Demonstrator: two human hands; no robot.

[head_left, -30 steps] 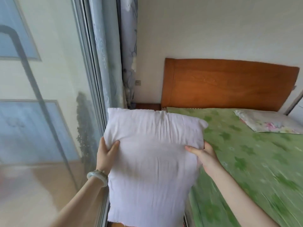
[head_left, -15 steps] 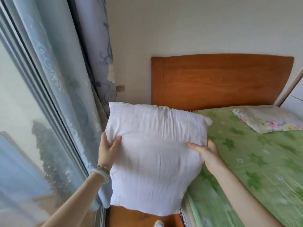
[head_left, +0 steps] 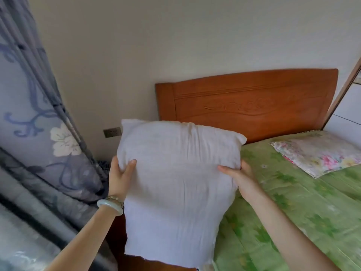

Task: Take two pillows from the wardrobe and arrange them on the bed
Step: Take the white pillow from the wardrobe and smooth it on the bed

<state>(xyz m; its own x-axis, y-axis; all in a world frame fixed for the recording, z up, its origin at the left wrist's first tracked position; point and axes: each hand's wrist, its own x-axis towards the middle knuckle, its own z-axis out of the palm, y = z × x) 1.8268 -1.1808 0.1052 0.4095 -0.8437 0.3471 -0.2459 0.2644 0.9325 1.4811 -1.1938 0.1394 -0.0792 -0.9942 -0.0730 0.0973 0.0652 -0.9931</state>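
A plain white pillow (head_left: pixel 175 188) hangs upright in front of me, over the left edge of the bed (head_left: pixel 304 208). My left hand (head_left: pixel 120 176) grips its left side, thumb on the front. My right hand (head_left: pixel 240 178) grips its right side. The bed has a green floral sheet. A floral pillow (head_left: pixel 318 153) lies flat on the sheet at the far right, near the headboard.
A carved wooden headboard (head_left: pixel 252 106) stands against the cream wall. Blue-grey floral curtains (head_left: pixel 41 133) hang at the left, close to the bed's side. A wall socket (head_left: pixel 112 132) sits beside the curtain. A white wardrobe panel (head_left: pixel 347 106) shows at the right edge.
The view has swung right and closer to the headboard; the window has left the frame. Both hands keep the same grip on the white pillow, which has come nearer the head of the bed.
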